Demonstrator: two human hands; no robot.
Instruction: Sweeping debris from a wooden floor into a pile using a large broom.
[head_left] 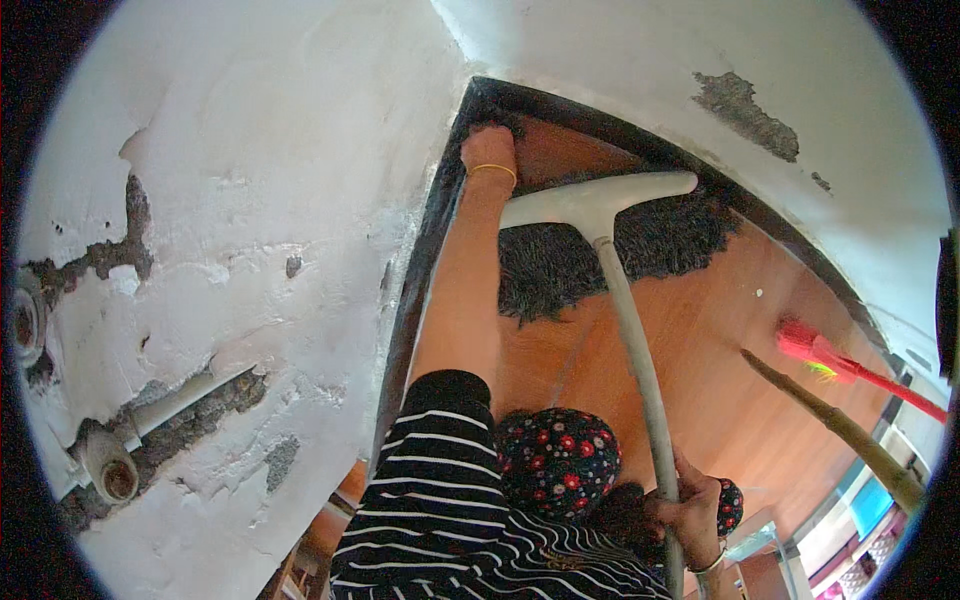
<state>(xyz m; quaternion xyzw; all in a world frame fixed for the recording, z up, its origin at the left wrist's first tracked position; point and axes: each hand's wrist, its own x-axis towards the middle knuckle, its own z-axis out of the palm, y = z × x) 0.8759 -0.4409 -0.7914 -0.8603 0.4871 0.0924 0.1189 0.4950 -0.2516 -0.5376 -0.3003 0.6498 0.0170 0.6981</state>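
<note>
Two walls [270,180] corner the left hand [488,150], grip hidden; right hand [690,508] grasps the mop [618,280], red broom [806,344] apart.

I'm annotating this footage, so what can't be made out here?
All in the head view:
- Left hand: fingertips and anything they hold, hidden by the fist itself.
- Mop head: left end, hidden by the left forearm.
- Mop handle: lower end, cut off by the bottom edge.
</note>
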